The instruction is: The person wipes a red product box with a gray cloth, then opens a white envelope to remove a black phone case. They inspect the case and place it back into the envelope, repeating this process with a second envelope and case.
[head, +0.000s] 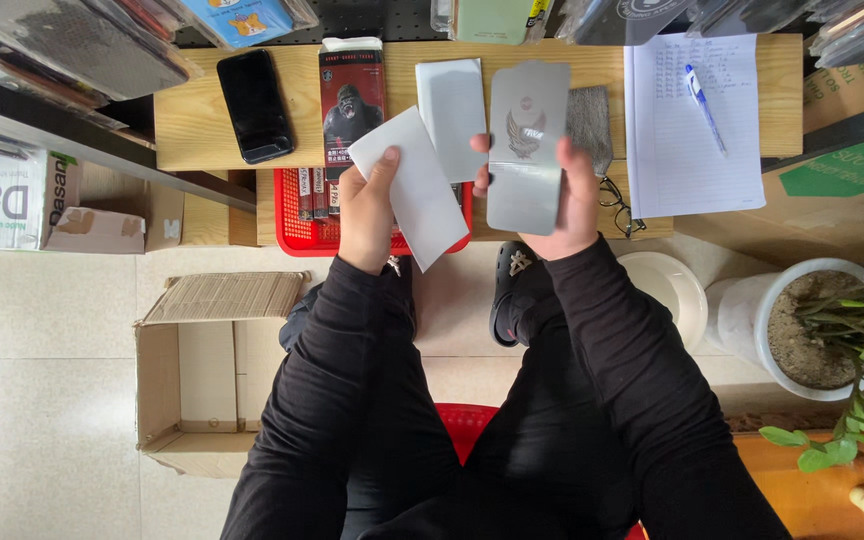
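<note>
In the upper middle of the frame we hold two flat pieces over the edge of the wooden worktop (192,125). Our right hand (572,205) has its grip closed on a grey sleeve (525,150) with a winged emblem, upright, thumb on its left edge and fingers along its right. Our left hand (367,215) pinches a plain white sheet (412,190), tilted with its lower corner pointing down toward our lap, thumb pressed on its face. The two pieces stand just beside each other without touching.

Behind them a second white sheet (450,110) lies on the worktop, and a grey cloth (589,125) shows past the sleeve's right edge. A red basket (297,225) sits under our left hand, with a dark package (351,100) bearing a gorilla picture standing in it. Further left lies a black phone (254,105), face up. At the upper right a lined notepad (687,125) carries a blue pen (705,108), and black glasses (617,205) rest by its lower left corner.

At lower left an open cardboard box (207,375) stands on the tiled floor; at the right edge, a potted plant (822,330) in a white pot
</note>
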